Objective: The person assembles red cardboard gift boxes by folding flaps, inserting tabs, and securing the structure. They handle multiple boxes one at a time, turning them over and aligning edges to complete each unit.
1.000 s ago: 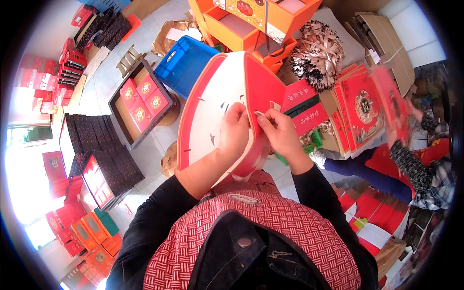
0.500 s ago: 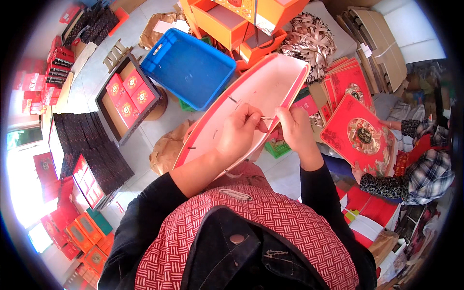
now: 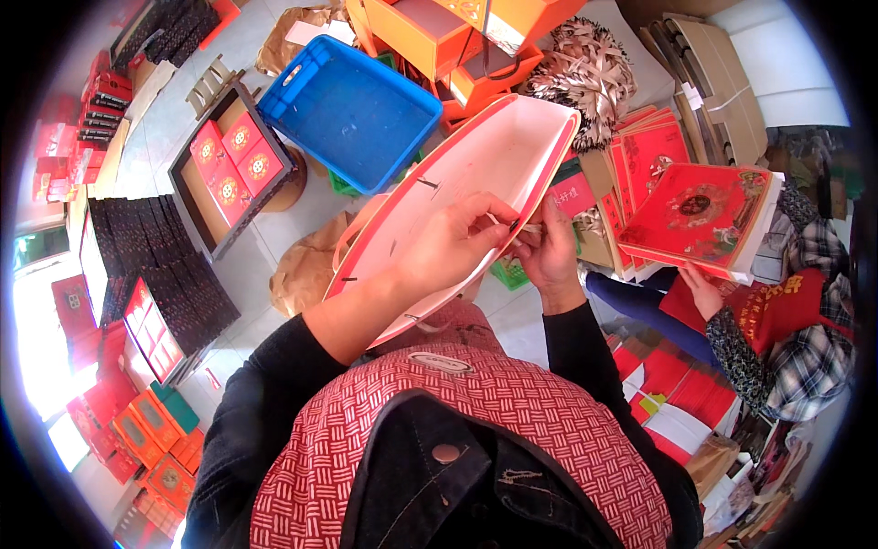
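Note:
A red paper gift bag with a white inside stands open in front of me, its mouth toward me. Small dark strap ends poke through its inner walls, and a pinkish strap loop hangs outside its left side. My left hand reaches over the near rim, thumb and fingers pinched on a dark-tipped end of a pale strap. Close beside it, at the near right rim, my right hand grips the same pale strap, fingers curled. Part of the strap is hidden by my fingers.
A blue plastic crate stands beyond the bag, with orange boxes and a heap of dark-tipped pale straps farther right. Flat red bags lie to the right. A co-worker's hand holds another red bag.
My right hand has turned, drawing in closer to my left at the rim, and a dark strap tip now shows between them. The co-worker's red bag has tilted and shows a white side.

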The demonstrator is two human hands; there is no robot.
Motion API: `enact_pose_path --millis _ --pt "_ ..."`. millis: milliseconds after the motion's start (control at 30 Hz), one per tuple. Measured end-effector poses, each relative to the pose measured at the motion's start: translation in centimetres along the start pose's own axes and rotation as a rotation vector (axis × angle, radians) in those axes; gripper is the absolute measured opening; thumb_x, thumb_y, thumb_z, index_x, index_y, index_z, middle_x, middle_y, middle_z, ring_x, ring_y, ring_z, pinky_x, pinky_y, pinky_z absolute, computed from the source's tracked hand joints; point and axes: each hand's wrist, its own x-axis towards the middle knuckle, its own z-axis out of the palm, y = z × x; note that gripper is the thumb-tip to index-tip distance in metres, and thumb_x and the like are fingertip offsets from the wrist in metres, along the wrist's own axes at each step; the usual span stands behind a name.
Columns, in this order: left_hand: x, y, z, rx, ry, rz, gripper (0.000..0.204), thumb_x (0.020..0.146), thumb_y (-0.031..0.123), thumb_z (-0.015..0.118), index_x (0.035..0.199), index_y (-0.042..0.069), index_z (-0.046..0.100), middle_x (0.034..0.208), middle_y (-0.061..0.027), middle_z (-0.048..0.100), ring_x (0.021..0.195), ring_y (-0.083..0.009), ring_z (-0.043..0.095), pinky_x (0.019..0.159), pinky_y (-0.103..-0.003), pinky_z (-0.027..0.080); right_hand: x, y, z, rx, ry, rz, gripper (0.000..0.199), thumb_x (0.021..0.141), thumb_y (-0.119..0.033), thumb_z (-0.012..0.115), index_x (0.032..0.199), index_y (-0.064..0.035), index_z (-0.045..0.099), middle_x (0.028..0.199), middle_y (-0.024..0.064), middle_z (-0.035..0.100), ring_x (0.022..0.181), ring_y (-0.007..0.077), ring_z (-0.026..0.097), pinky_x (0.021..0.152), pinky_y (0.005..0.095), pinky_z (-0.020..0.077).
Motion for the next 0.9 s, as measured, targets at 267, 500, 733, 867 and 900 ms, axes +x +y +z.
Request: enact_pose_path --millis 267,500,733,867,900 --pt "0.5 -0.3 0.0 0.215 0.079 0.229 0.012 0.084 -0.002 0.056 0.094 0.003 0.052 0.078 -0.0075 0.058 0.072 -0.0139 0.058 0.060 -0.027 0.049 -0.3 0.3 0.2 -0.047 -0.026 0.016 0.033 0.095 -0.030 0.043 0.076 -0.0046 0.054 0.056 -0.0040 0.032 0.050 0.0066 0.032 0.045 0.0225 0.0273" --pt "-5.8 1.8 -0.2 0.557 0.115 0.176 0.027 0.085 0.022 0.058 0.105 0.005 0.054 0.084 -0.0167 0.061 0.074 -0.0344 0.061 0.066 -0.042 0.050 -0.3 1.6 -0.8 0.038 0.170 -0.044 0.030 0.094 -0.032 0.047 0.092 -0.0032 0.054 0.063 -0.0046 0.043 0.049 0.0025 0.035 0.040 0.0178 0.0234" --pt "-10.5 0.2 -3.7 1.026 0.173 0.074 0.019 0.075 0.010 0.057 0.093 0.005 0.058 0.083 -0.0176 0.063 0.072 -0.0372 0.062 0.064 -0.044 0.050 1.8 0.0 3.4 0.124 -0.069 0.013 0.027 0.094 -0.031 0.048 0.085 -0.0056 0.053 0.058 -0.0056 0.031 0.047 0.0032 0.026 0.043 0.0177 0.0242" --pt "-12.4 8.0 -8.0 1.228 0.285 -0.099 0.022 0.075 0.014 0.059 0.095 0.005 0.055 0.071 -0.0172 0.062 0.070 -0.0346 0.062 0.062 -0.044 0.049 3.2 -4.5 7.0 -0.352 -0.349 0.005 0.030 0.093 -0.032 0.050 0.081 -0.0048 0.053 0.065 0.0009 0.048 0.049 0.0087 0.041 0.044 0.0207 0.0339" --pt "-13.1 9.2 -8.5 1.283 0.327 -0.071 0.023 0.075 0.011 0.058 0.097 0.005 0.054 0.069 -0.0164 0.062 0.069 -0.0346 0.062 0.062 -0.043 0.049 3.7 -5.9 7.3 -0.484 -0.416 -0.002 0.030 0.093 -0.032 0.050 0.086 -0.0039 0.054 0.069 0.0031 0.052 0.049 0.0097 0.045 0.045 0.0210 0.0355"
